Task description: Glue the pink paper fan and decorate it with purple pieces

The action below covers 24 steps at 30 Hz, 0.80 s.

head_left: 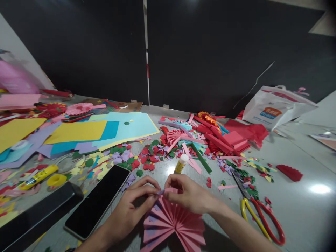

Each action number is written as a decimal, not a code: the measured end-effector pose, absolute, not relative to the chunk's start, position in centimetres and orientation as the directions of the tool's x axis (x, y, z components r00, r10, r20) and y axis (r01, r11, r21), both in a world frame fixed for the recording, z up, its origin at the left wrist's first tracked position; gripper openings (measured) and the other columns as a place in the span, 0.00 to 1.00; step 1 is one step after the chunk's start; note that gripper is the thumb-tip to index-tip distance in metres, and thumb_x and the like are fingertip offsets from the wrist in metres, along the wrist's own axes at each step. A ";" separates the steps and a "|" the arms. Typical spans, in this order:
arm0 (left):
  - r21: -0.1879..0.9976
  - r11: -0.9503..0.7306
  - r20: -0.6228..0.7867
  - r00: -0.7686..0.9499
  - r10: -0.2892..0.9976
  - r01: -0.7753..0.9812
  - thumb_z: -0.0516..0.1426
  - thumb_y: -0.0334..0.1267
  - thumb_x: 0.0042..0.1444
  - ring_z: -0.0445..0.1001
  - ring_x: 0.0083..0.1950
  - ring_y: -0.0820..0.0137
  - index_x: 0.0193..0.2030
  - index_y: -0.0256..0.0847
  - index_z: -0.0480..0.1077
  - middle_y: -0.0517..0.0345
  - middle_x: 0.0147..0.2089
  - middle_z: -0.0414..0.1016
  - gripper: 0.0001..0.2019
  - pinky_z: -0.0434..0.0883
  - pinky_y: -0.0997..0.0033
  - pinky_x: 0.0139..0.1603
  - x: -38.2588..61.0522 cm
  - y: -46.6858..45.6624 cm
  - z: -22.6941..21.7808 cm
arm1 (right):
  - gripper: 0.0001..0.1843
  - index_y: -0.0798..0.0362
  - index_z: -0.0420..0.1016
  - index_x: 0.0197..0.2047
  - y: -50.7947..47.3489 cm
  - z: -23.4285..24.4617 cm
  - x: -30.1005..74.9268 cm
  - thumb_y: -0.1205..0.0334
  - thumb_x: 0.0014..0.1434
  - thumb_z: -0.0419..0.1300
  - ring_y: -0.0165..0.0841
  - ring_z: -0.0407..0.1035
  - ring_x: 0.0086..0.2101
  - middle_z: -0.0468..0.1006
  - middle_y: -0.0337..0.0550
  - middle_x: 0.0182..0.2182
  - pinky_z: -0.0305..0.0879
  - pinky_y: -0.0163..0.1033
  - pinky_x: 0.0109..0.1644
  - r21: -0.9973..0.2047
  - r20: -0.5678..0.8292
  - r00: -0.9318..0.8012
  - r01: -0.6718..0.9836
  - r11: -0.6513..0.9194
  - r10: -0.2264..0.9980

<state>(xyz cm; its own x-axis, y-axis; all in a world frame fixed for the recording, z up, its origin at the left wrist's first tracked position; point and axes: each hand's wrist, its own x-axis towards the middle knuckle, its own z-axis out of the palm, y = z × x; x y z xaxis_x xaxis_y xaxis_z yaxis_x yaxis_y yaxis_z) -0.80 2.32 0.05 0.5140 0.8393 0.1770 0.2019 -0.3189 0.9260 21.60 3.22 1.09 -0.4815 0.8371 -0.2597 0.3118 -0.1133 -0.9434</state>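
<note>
A pleated pink paper fan point(183, 224) lies spread at the front of the table, with small purple paper pieces on its left folds. Over its upper left edge, my left hand point(136, 201) is closed in a pinch on a small purple paper cutout point(160, 192). My right hand point(186, 194) meets it there, thumb and fingers closed on the fan's top edge; its exact grip is partly hidden. Just behind my right hand stands a glue stick point(181, 163) with a white top. Small flower-shaped paper cutouts point(148, 159) are scattered beyond both hands.
A black phone point(99, 199) and a long black case point(42, 217) lie at left. Scissors point(246, 196) with red and yellow handles rest at right. Coloured sheets point(126, 127), red folded paper point(233, 141) and a white bag point(275, 108) sit farther back, before a dark panel.
</note>
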 end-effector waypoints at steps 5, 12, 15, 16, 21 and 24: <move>0.845 -0.497 0.329 0.542 0.774 0.196 0.55 0.29 0.68 0.76 0.43 0.72 0.46 0.44 0.77 0.57 0.42 0.75 0.10 0.71 0.74 0.46 -1.0 2.3 -0.5 | 0.04 0.55 0.72 0.37 3.2 1.4 21.8 0.64 0.63 0.61 0.27 0.57 0.28 0.67 0.33 0.26 0.52 0.34 0.31 -0.948 -0.294 -0.505 0.265 -0.178 0.811; 0.734 -0.661 0.453 0.611 0.649 0.158 0.53 0.26 0.69 0.77 0.43 0.72 0.55 0.42 0.73 0.55 0.43 0.75 0.14 0.73 0.78 0.45 -1.6 2.4 -1.0 | 0.04 0.56 0.75 0.40 2.6 0.8 21.7 0.65 0.63 0.60 0.28 0.60 0.30 0.71 0.36 0.30 0.55 0.35 0.34 -0.942 -0.319 -0.546 0.271 -0.197 0.775; 0.665 -0.726 0.467 0.661 0.587 0.175 0.50 0.27 0.70 0.76 0.48 0.70 0.61 0.39 0.70 0.49 0.48 0.74 0.16 0.73 0.76 0.49 -2.1 2.4 -1.3 | 0.06 0.56 0.76 0.41 2.8 1.5 21.9 0.64 0.64 0.60 0.28 0.61 0.31 0.71 0.36 0.31 0.56 0.35 0.35 -0.943 -0.313 -0.541 0.272 -0.190 0.780; 0.638 -0.748 0.478 0.666 0.572 0.184 0.50 0.28 0.71 0.76 0.48 0.69 0.62 0.39 0.69 0.48 0.49 0.73 0.17 0.73 0.75 0.49 -2.3 2.4 -1.4 | 0.06 0.56 0.76 0.41 2.9 1.8 21.9 0.64 0.65 0.59 0.28 0.61 0.31 0.71 0.36 0.31 0.56 0.35 0.36 -0.943 -0.312 -0.540 0.275 -0.187 0.782; 0.537 -0.805 0.500 0.674 0.543 0.251 0.48 0.29 0.72 0.75 0.49 0.68 0.66 0.40 0.67 0.47 0.51 0.72 0.19 0.74 0.73 0.49 -2.8 2.3 -1.7 | 0.05 0.56 0.76 0.40 3.0 3.0 22.0 0.64 0.65 0.59 0.28 0.61 0.32 0.70 0.36 0.30 0.56 0.36 0.36 -0.940 -0.315 -0.529 0.288 -0.183 0.788; 0.554 -0.792 0.487 0.672 0.558 0.256 0.48 0.29 0.71 0.74 0.50 0.67 0.67 0.42 0.67 0.47 0.52 0.70 0.20 0.75 0.71 0.50 -2.8 2.3 -1.8 | 0.04 0.55 0.73 0.43 2.6 3.3 21.8 0.65 0.66 0.58 0.28 0.58 0.31 0.67 0.34 0.30 0.55 0.36 0.35 -0.950 -0.283 -0.526 0.268 -0.160 0.802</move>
<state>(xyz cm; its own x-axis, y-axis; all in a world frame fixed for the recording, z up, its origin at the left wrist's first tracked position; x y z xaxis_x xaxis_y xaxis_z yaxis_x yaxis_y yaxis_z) -2.81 2.29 -1.76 0.6718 0.5581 0.4871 0.2561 -0.7920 0.5542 21.83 2.57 3.27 -0.5257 0.8021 -0.2832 0.2682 -0.1597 -0.9500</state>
